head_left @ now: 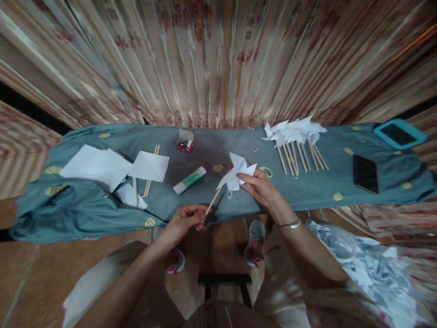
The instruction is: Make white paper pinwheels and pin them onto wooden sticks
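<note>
Above the near edge of the cloth-covered table, I hold a white paper pinwheel (pixel 235 172) on a thin wooden stick (pixel 214 200). My left hand (pixel 189 219) pinches the lower end of the stick. The fingers of my right hand (pixel 258 186) are closed on the paper blades near their centre, thumb on top. A glue stick (pixel 190 180) lies to the left of the pinwheel. Partly hidden behind my right hand are scissors with a pale green handle (pixel 265 171). Several finished pinwheels (pixel 296 132) lie in a row at the back right, sticks toward me.
White paper sheets (pixel 97 166) lie at the left, near loose sticks (pixel 148 187). A small red box of pins (pixel 185 140) sits behind the glue stick. A dark phone (pixel 365 174) and a blue-framed device (pixel 400 133) are at the right. Paper scraps (pixel 372 269) fill a bag below.
</note>
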`<state>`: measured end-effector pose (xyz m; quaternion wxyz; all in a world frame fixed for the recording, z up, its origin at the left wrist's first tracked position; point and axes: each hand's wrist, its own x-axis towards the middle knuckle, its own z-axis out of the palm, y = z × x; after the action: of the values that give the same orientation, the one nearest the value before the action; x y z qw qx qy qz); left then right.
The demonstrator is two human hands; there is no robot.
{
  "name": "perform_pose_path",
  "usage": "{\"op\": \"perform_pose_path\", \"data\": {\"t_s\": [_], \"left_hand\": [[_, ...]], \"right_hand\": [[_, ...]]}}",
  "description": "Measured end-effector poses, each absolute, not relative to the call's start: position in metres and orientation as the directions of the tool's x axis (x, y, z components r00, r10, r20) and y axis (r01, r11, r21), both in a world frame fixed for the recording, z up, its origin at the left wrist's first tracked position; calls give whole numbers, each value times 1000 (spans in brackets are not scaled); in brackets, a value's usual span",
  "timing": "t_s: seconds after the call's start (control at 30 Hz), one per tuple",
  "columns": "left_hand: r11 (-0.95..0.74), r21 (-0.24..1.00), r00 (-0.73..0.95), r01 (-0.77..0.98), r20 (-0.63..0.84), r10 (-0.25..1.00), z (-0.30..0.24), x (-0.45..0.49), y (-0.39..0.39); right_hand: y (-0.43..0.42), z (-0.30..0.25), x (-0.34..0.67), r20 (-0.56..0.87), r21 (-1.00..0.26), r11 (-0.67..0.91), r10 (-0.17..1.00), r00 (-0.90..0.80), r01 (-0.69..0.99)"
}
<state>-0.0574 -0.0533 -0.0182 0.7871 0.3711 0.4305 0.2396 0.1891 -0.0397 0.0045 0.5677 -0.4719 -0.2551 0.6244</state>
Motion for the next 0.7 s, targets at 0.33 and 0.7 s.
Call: {"op": "perform_pose_path", "data": {"t_s": [0.33,0.7], "left_hand": [[589,805,667,73,-479,571,-26,-28,-68],[766,598,685,-236,-457,567,-19,4,-47]], "right_hand": [[-37,9,195,-275,-847,-173,952,135,-503],[-41,12,176,-270,-816,-243,963,-26,-524]]}}
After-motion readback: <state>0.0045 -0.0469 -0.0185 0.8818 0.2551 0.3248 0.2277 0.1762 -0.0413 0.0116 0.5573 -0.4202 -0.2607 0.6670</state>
